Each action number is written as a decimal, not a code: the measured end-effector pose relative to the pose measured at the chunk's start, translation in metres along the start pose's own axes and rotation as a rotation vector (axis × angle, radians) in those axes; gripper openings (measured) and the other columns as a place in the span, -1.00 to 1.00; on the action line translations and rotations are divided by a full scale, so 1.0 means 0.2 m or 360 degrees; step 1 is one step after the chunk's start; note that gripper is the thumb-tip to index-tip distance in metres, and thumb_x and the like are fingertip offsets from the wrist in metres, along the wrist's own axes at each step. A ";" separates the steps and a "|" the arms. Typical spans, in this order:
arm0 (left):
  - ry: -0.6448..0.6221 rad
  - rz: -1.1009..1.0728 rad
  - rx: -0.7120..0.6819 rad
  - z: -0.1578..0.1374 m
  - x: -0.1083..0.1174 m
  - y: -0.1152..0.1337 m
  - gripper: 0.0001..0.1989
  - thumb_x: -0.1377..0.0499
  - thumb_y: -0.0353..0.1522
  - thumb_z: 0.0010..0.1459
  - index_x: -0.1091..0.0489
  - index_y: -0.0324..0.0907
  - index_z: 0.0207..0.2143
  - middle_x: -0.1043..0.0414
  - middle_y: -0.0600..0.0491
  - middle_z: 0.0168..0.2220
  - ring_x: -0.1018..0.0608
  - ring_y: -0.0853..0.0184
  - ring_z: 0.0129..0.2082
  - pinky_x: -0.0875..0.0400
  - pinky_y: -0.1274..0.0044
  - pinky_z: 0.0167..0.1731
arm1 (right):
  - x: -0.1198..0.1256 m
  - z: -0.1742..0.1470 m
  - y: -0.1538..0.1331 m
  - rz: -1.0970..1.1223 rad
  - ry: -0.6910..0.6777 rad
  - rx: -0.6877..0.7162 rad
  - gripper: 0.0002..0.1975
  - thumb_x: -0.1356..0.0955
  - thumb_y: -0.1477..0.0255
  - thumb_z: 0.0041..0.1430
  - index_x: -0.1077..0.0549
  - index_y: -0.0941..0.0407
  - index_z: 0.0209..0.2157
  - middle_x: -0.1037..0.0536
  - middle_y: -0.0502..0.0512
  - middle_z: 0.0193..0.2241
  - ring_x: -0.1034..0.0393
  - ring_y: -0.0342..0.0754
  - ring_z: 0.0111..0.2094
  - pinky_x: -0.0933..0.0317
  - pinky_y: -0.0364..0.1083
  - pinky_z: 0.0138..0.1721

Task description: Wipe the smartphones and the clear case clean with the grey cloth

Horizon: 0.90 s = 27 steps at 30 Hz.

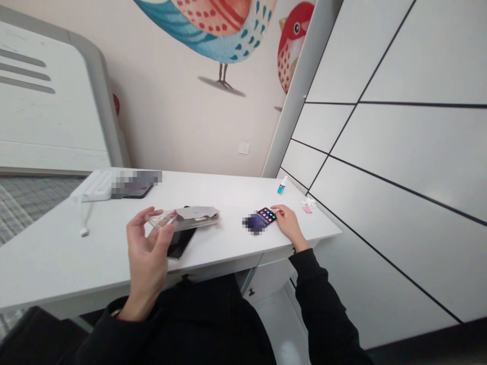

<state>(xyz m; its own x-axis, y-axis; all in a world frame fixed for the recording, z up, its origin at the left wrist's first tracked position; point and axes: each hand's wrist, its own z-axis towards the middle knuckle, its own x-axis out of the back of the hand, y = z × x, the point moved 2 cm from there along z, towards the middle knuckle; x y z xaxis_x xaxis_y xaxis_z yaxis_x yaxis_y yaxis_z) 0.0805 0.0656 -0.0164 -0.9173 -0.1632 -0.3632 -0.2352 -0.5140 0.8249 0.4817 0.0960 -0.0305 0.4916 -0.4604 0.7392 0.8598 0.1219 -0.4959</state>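
Observation:
My left hand (148, 248) is closed on the near left end of a clear plastic case (194, 221), a thin see-through tray shape with a pale paper-like sheet on top. The case is raised over a black flat device (182, 245), which lies near the table's front edge and is partly hidden by it. My right hand (288, 221) rests at the right end of a smartphone (267, 215), its fingers and thumb about the phone's edge. The phone's screen is lit with app icons, and its left part is blurred out.
On the white table (114, 248) a small bottle (281, 186) stands at the back right, near crumpled white scraps (309, 203) and a pink slip (307, 210). A white charger-like box (97, 186), a cable plug (84, 232) and a dark device (140, 190) lie at left. White panels (399, 167) flank the right side.

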 end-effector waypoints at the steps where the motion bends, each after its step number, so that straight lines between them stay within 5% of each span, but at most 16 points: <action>1: -0.0015 0.0004 -0.0015 0.00 0.00 0.01 -0.38 -0.39 -0.12 0.14 -0.28 -0.02 0.18 -0.34 -0.09 0.19 -0.54 0.03 0.20 -0.41 0.18 0.26 | 0.00 0.00 0.00 0.0005 -0.0003 0.0002 -0.65 -0.39 0.25 0.40 -0.46 0.10 0.12 -0.50 0.19 0.10 -0.49 0.06 0.01 -0.45 0.13 0.03; 21: -0.0040 -0.0090 -0.0156 0.00 0.00 0.03 -0.30 -0.46 -0.24 0.08 -0.34 0.05 0.25 -0.37 -0.08 0.26 -0.52 -0.03 0.23 -0.29 0.02 0.31 | -0.02 0.02 0.07 0.0214 0.0007 -0.0037 -0.67 -0.38 0.25 0.41 -0.46 0.09 0.11 -0.50 0.19 0.12 -0.49 0.05 0.02 -0.45 0.13 0.04; 27: -0.0173 0.0270 -0.0386 -0.04 -0.04 0.14 -0.18 -0.49 -0.26 0.02 -0.28 0.06 0.31 -0.35 -0.09 0.29 -0.40 -0.04 0.33 -0.28 0.04 0.34 | -0.05 0.06 0.11 0.0342 -0.0038 -0.0118 -0.66 -0.39 0.25 0.41 -0.46 0.10 0.11 -0.51 0.18 0.10 -0.50 0.04 0.00 -0.46 0.12 0.01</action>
<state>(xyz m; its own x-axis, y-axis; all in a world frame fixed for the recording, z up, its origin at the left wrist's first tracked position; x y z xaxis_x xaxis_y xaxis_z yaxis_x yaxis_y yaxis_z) 0.0834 0.0468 0.0061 -0.9690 -0.1794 -0.1698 -0.0042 -0.6751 0.7377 0.4970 0.1137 -0.0426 0.6665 -0.4098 0.6228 0.7227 0.1497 -0.6748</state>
